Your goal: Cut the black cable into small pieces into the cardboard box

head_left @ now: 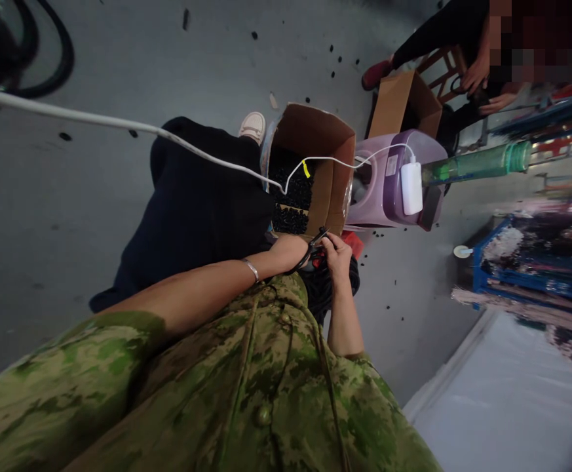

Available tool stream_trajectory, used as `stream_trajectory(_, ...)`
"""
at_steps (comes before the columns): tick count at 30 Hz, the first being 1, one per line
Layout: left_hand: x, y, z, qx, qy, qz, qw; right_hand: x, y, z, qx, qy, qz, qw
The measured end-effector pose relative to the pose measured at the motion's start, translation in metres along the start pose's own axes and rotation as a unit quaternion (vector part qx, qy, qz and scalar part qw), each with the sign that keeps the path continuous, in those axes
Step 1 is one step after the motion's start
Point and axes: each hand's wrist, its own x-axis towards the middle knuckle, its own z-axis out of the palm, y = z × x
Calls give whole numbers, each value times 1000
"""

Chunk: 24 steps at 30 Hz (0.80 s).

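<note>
Two hands (pixel 290 253) hold slim black pieces (pixel 320 235) beside a cardboard box (pixel 312 121).

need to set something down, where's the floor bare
Bare floor shows left of the dark trouser leg, below the white cable, and right of the right forearm, between the purple container and white surface, with a few black bits scattered. Crowded: around the left hand, right hand, black tool and open carton.
</note>
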Motion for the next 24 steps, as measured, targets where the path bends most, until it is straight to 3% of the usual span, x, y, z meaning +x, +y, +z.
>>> stream_trajectory(7, -3, 2, -6, 6, 2, 4, 1000, 4, 4, -6, -10, -8, -5, 1000)
stream_trajectory(13, -1, 1, -8, -42, -44, -25, 998, 0, -2, -4, -36, -26, -44, 998)
stream_trajectory(19, 1, 2, -12, -101, -90, -64, 989, -5, -10, -4, -155, -29, -105, 982)
stream_trajectory(24, 1, 3, -14, -112, -94, -78, 986, -2, -9, 0, -260, -40, -105, 959)
